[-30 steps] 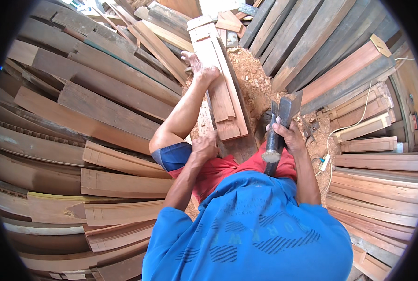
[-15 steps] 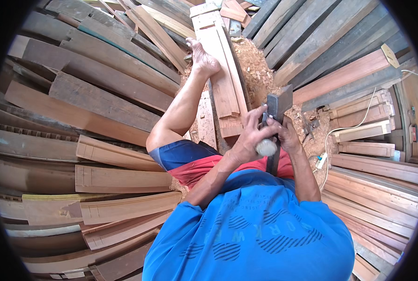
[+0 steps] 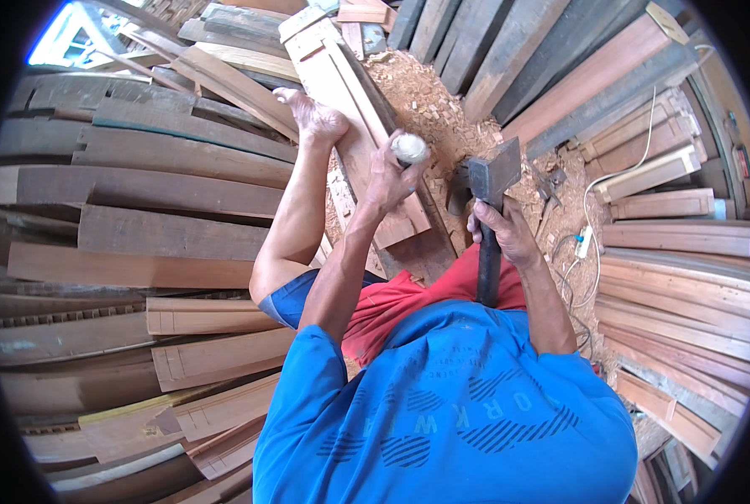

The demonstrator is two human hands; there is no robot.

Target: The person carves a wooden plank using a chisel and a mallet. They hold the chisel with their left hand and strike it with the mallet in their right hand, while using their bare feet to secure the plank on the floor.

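Note:
My left hand [image 3: 383,176] is closed round a chisel, whose pale, worn handle end [image 3: 410,149] points up toward me. It is held over a long wooden workpiece [image 3: 324,76] with a lengthwise recess; the hand hides the chisel's blade. My bare left foot [image 3: 320,122] rests on that workpiece. To the right, my right hand [image 3: 513,231] grips the dark handle of a hatchet [image 3: 492,172] just below its head. The hatchet's broad metal head is upward, and the handle's lower end reaches my lap.
Wood shavings [image 3: 442,101] cover the floor beside the workpiece. Dark planks [image 3: 148,239] are stacked along the left, with more beams [image 3: 543,76] at the far right. A white cable with a socket strip [image 3: 585,242] runs past the panelled boards [image 3: 686,290] on the right.
My left hand has moved away from the hatchet head, forward and left over the workpiece with the chisel. My right hand keeps the hatchet near my lap. The view has shifted slightly.

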